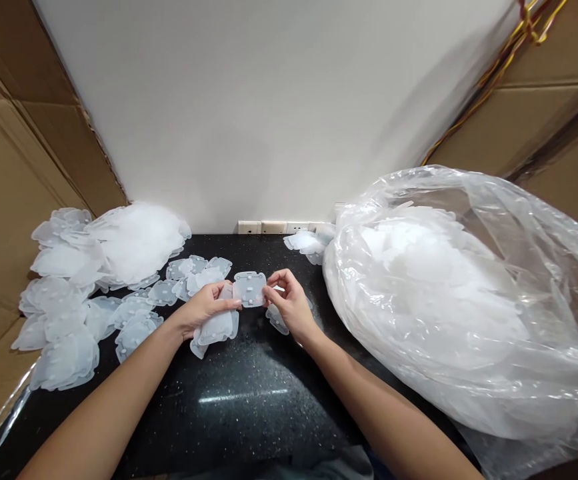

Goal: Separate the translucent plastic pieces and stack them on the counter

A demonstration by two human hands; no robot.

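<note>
Between my two hands is one flat, translucent white plastic piece [249, 289] with rounded corners and small raised knobs. My right hand [289, 303] pinches its right edge. Closed over a bunch of similar plastic pieces [216, 328], my left hand [212, 307] also touches the left edge of the single piece with its fingertips. More of these pieces [199, 273] lie loose behind my left hand. Beneath my right hand, another plastic piece [277, 320] rests on the black speckled tabletop [249, 407], partly hidden.
A large clear plastic bag [469, 393], open and full of such pieces, stands at right. Heaps of pieces [133, 243] cover the left side. Wall sockets [273, 227] line the back edge. Cardboard [9, 167] flanks the left, and yellow-red wires [499, 73] hang at upper right.
</note>
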